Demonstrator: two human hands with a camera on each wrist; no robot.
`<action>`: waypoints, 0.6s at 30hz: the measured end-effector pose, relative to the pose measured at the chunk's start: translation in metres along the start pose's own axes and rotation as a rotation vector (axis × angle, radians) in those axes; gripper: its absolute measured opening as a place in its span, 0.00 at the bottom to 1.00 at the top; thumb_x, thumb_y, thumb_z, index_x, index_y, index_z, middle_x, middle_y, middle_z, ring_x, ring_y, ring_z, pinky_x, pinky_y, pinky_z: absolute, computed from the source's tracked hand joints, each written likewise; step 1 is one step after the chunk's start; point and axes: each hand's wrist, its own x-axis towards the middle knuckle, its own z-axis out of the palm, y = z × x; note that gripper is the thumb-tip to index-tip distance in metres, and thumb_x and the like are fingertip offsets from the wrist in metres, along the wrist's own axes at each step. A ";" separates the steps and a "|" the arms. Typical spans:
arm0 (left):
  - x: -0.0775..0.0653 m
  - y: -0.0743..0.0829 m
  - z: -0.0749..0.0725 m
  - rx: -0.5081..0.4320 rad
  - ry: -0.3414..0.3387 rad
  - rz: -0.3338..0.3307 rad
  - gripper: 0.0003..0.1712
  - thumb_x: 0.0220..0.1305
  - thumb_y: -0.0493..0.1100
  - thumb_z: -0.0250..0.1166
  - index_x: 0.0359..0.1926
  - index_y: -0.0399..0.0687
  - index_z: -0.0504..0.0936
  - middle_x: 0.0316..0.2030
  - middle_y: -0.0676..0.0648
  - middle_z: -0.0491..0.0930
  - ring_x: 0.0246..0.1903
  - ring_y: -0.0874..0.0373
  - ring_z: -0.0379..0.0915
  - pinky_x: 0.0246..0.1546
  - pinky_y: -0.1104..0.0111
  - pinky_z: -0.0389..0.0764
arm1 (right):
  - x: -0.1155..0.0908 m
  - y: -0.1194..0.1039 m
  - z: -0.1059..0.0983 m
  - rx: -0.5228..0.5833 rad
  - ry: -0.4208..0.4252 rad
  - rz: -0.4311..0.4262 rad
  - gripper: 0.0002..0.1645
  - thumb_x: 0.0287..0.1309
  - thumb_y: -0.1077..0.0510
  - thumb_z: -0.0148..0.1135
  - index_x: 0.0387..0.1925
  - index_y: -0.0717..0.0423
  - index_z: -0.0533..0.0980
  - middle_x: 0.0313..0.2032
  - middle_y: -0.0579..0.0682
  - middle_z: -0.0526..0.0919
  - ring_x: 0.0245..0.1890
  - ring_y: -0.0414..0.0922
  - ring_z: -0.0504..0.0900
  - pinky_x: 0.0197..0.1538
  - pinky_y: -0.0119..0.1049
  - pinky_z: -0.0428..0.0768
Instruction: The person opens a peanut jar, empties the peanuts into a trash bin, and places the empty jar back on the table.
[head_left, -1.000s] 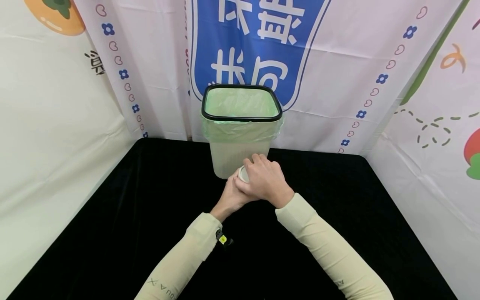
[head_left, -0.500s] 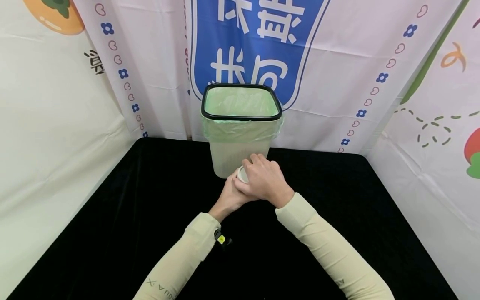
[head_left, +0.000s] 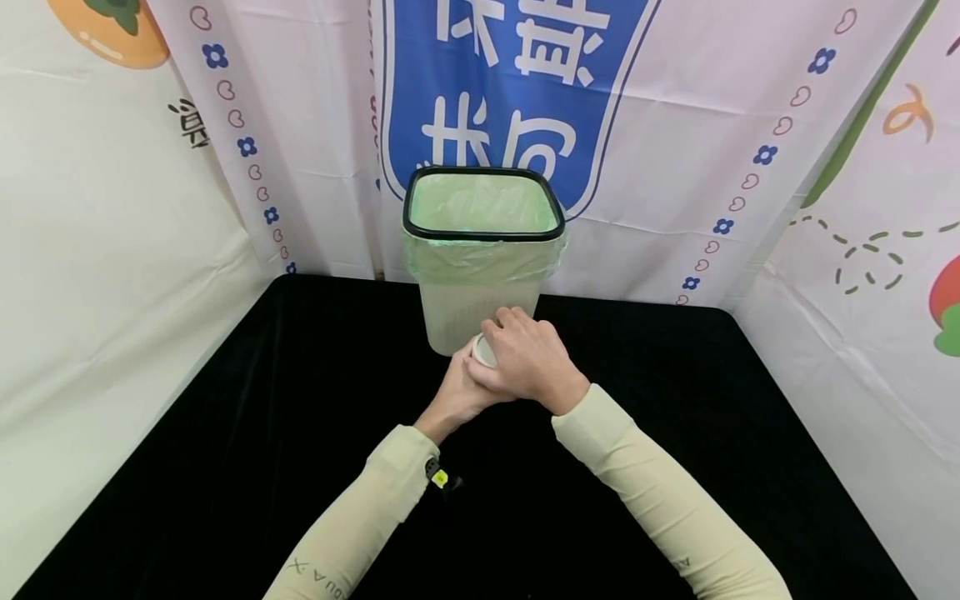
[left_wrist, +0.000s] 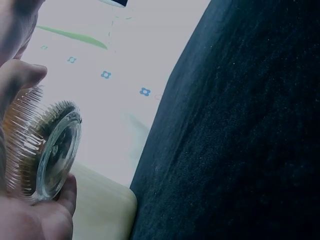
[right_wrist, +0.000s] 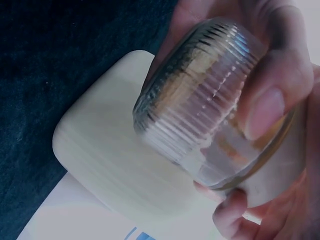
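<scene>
Both hands meet over the table in the head view, around a ribbed clear glass jar (right_wrist: 195,90) with a white lid (head_left: 483,351). My left hand (head_left: 454,393) grips the jar's glass body from the left and below. Curled over the lid from the right is my right hand (head_left: 531,360). The jar is tilted, and its round glass base (left_wrist: 61,155) shows in the left wrist view. From the head view, the glass body is hidden by the hands. Whether the jar contains anything is unclear through the ribbed glass.
Directly behind the hands stands a pale waste bin (head_left: 457,312) with a black rim (head_left: 483,237) and a light green liner (head_left: 487,262). A black cloth (head_left: 315,400) covers the table. Printed curtains (head_left: 322,142) enclose the back and sides.
My left wrist and forearm have shifted slightly left, and the lid has moved a little the same way. Both hands keep their grip; the bin has not moved.
</scene>
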 end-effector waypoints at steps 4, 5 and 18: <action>-0.001 0.000 -0.003 0.030 -0.004 0.010 0.49 0.55 0.30 0.77 0.76 0.45 0.67 0.66 0.38 0.76 0.61 0.44 0.77 0.61 0.56 0.82 | 0.001 0.000 -0.002 0.018 -0.017 -0.022 0.28 0.64 0.33 0.61 0.42 0.53 0.84 0.39 0.54 0.85 0.39 0.52 0.84 0.27 0.48 0.85; -0.001 0.000 -0.004 0.034 -0.005 0.008 0.48 0.55 0.31 0.77 0.76 0.46 0.67 0.66 0.38 0.76 0.61 0.44 0.77 0.61 0.56 0.82 | 0.001 -0.001 -0.003 0.021 -0.018 -0.025 0.27 0.64 0.33 0.61 0.42 0.53 0.84 0.39 0.54 0.85 0.39 0.52 0.84 0.27 0.48 0.85; -0.004 0.004 -0.007 0.028 -0.029 -0.013 0.49 0.56 0.32 0.78 0.76 0.48 0.66 0.67 0.40 0.76 0.62 0.44 0.77 0.63 0.55 0.82 | 0.003 -0.001 -0.006 0.035 -0.048 -0.059 0.28 0.64 0.33 0.60 0.46 0.51 0.85 0.43 0.52 0.86 0.42 0.50 0.84 0.30 0.46 0.86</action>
